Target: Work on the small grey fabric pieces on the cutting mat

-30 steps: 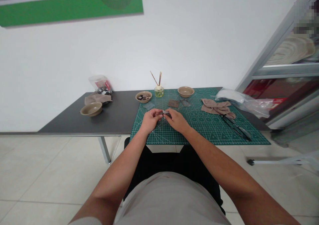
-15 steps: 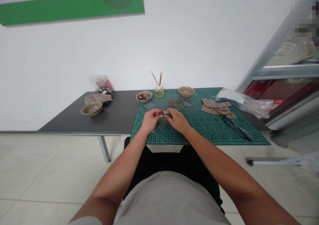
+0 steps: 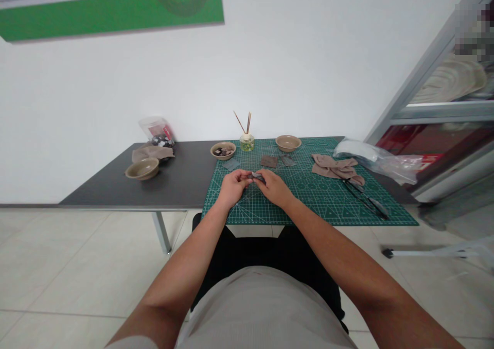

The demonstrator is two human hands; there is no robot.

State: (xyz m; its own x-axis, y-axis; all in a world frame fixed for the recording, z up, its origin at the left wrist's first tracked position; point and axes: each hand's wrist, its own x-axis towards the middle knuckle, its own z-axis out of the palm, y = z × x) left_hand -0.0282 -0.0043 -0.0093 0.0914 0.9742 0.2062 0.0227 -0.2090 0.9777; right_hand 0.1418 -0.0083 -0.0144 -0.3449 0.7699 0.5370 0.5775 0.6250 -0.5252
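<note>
Your table (image 3: 185,176): dark top, part-covered.
Before you and rightward lies a green cutting mat (image 3: 312,194); to your left, a tan bowl (image 3: 142,170) fronts a brown cloth (image 3: 146,152), a clear container (image 3: 155,126) behind.

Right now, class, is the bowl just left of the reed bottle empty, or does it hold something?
It holds something: small dark and paler pieces show inside the bowl's rim. Their exact number, I cannot tell.

From here the light looks even and fairly bright across the white wall (image 3: 309,55), with a faint shadow beneath the green panel (image 3: 116,19), upper left. The metal frame (image 3: 412,81) slants beside a pixelated patch (image 3: 474,32), upper right; mid-frame, the grey piece (image 3: 256,175) looks soft.
</note>
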